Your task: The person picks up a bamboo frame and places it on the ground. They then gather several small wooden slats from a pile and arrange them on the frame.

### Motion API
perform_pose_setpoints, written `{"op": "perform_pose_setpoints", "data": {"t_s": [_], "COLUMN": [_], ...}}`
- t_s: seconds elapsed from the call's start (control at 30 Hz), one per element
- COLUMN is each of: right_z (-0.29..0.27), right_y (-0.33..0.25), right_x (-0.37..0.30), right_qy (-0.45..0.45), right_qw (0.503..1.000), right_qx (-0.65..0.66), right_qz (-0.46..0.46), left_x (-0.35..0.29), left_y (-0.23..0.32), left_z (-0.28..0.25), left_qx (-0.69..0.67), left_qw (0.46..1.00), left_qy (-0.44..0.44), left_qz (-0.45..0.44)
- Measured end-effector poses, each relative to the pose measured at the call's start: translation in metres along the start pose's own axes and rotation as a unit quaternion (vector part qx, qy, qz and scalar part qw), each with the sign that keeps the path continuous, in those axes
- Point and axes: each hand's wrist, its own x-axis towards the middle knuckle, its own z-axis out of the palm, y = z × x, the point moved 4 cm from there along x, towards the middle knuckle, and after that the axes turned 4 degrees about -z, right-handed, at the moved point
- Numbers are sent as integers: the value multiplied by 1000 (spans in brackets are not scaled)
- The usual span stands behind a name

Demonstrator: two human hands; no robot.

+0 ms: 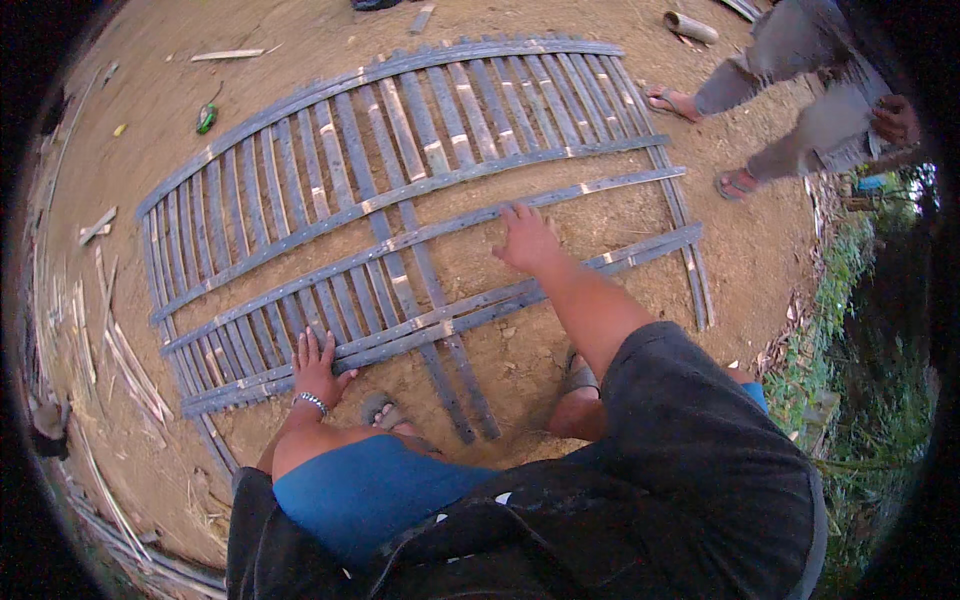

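Note:
A large frame of weathered bamboo strips (360, 150) lies flat on the ground before me, narrow slats crossing several long rails. My left hand (317, 372), a beaded bracelet on its wrist, rests with fingers spread on the slats and the doubled near rail (640, 250) at the left. Farther right, my right hand (527, 240) reaches out, fingertips touching the middle rail (440, 231). Its fingers are apart and grip nothing that I can see. Short slats (330, 310) fill the left of the near section; to the right, bare soil shows between the rails. Two longer strips (455, 385) stick out toward my feet.
Another person's legs (790, 110) stand beyond the frame's right end, a hand hanging there. A small green tool (206, 118), perhaps a tape measure, lies past the far left rail. Split bamboo pieces (130, 365) litter the left; a bamboo tube (690, 27) lies far right. Plants (835, 300) edge the right.

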Motion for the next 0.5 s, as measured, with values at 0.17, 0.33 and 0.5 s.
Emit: {"op": "perform_pose_setpoints", "data": {"t_s": [0.17,0.33,0.5], "right_z": [-17,-18,-23], "right_y": [-50,-41,52], "right_x": [35,33,10], "right_qy": [-50,-120,-10], "right_qw": [994,990,992], "right_qx": [-23,-24,-11], "right_qz": [-97,-66,124], "left_x": [4,2,2], "left_y": [0,-4,2], "left_z": [0,-6,-3], "left_qx": [35,24,-12], "left_qw": [998,998,1000], "left_qy": [-43,-55,-24], "left_qz": [-1,-12,-6]}}
